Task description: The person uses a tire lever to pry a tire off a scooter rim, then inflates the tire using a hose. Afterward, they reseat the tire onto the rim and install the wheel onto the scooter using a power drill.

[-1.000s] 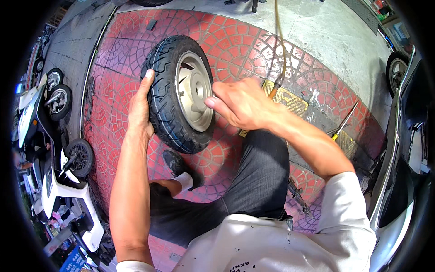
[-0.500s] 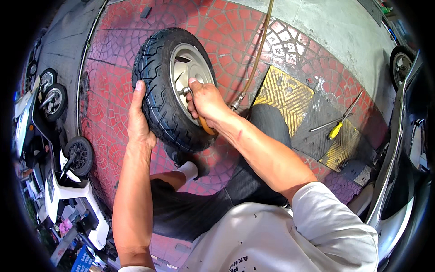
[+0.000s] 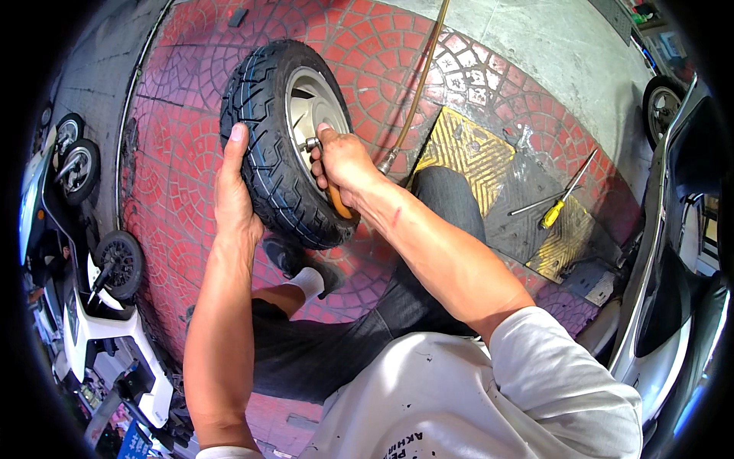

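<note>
A small motor-scooter wheel stands upright before me, its black treaded tyre [image 3: 269,164] around a pale metal rim [image 3: 310,96]. My left hand [image 3: 237,199] grips the tyre from the left, thumb up along the tread; its other fingers are hidden behind it. At the rim's near face, my right hand [image 3: 348,164] is closed round an orange air hose [image 3: 339,203] with a metal air chuck [image 3: 311,144] at its end. The chuck points toward the rim; whether it sits on the valve is hidden. Whether the tyre touches the floor I cannot tell.
A metal coupling [image 3: 388,161] joins the hose, which runs up across the red tiles. Right of my knee, a yellow-handled screwdriver [image 3: 552,214] and a metal bar [image 3: 533,203] lie on a yellow-and-black ramp [image 3: 466,157]. Motorbikes stand left [image 3: 115,329] and right [image 3: 657,336].
The whole view has shifted a little, so most things sit slightly further left. Both hands keep the same hold on the wheel and air hose.
</note>
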The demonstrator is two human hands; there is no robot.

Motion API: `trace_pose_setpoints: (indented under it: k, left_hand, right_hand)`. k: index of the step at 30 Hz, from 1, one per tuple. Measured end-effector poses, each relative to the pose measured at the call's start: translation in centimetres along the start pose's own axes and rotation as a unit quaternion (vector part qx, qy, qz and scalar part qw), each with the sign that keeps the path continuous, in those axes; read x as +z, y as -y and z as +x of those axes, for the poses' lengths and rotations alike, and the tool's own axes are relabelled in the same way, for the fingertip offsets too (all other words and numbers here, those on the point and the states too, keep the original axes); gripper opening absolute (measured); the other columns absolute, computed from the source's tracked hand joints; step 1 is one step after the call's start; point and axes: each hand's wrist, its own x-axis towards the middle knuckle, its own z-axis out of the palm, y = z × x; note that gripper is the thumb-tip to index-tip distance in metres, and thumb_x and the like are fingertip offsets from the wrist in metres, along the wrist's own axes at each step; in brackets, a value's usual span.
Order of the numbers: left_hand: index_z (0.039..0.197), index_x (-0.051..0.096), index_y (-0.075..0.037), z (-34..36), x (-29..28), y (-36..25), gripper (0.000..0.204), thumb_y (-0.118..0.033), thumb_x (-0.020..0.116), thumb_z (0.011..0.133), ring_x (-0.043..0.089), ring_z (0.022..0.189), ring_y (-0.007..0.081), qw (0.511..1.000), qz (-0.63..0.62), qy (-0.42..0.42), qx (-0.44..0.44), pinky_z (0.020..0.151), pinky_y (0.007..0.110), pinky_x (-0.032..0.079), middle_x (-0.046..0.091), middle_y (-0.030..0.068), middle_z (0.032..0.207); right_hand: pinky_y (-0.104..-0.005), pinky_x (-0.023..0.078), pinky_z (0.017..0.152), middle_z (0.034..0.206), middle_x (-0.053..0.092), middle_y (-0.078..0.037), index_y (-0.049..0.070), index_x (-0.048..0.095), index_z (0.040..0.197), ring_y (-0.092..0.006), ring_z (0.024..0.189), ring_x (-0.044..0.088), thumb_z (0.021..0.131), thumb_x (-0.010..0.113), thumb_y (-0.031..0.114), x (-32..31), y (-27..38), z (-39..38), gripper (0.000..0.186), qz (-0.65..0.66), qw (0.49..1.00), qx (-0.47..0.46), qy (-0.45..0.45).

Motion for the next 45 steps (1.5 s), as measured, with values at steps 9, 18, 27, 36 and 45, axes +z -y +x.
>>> trace_pose_setpoints:
  k: [9,18,27,36,45]
  left_hand:
    - [0.124,0.061,0.011,0.1,0.1,0.6,0.071,-0.053,0.069,0.095,0.075,0.082,0.026,0.999,0.018,-0.05,0.003,0.077,0.039,0.063,0.074,0.0202,0.104]
    - [0.124,0.061,0.012,0.1,-0.4,0.8,0.071,-0.052,0.069,0.095,0.075,0.085,0.0252,0.997,0.056,-0.056,0.017,0.079,0.039,0.062,0.073,0.0196,0.105]
    - [0.134,0.056,0.008,-0.6,-0.5,1.0,0.074,-0.056,0.064,0.097,0.073,0.097,0.0252,0.992,0.114,-0.053,0.023,0.09,0.038,0.058,0.071,0.018,0.117]
    - [0.131,0.058,0.008,-0.6,-0.2,2.2,0.073,-0.054,0.07,0.094,0.071,0.092,0.0223,0.992,0.11,-0.058,0.038,0.084,0.035,0.059,0.071,0.0146,0.111]
    - [0.13,0.058,0.009,-1.3,0.4,2.5,0.072,-0.051,0.075,0.092,0.07,0.093,0.0225,0.992,0.115,-0.048,0.025,0.087,0.037,0.058,0.07,0.0151,0.112]
  right_hand:
    - [-0.0353,0.04,0.041,0.069,0.055,-0.008,0.001,0.056,0.086,-0.0197,0.048,0.05,0.109,0.047,0.039,-0.5,0.3,0.0,0.046,-0.031,0.999,0.009,-0.007]
    - [-0.0337,0.039,0.048,0.069,0.05,-0.004,0.005,0.052,0.083,-0.0169,0.054,0.047,0.109,0.046,0.036,-0.3,1.1,-0.8,0.041,-0.05,0.998,0.031,0.016]
    - [-0.0364,0.034,0.047,0.06,0.048,-0.006,0.004,0.052,0.08,-0.0184,0.047,0.043,0.107,0.044,0.037,-0.4,2.0,-1.6,0.044,-0.098,0.994,0.044,0.027]
    - [-0.0354,0.034,0.047,0.06,0.049,-0.005,0.006,0.053,0.082,-0.0178,0.045,0.042,0.107,0.043,0.04,-1.6,1.6,-1.9,0.044,-0.1,0.993,0.056,0.014]
    - [-0.0364,0.035,0.048,0.061,0.05,-0.006,0.004,0.054,0.082,-0.0184,0.046,0.043,0.107,0.043,0.04,-2.3,1.4,-2.5,0.044,-0.1,0.994,0.044,0.01]
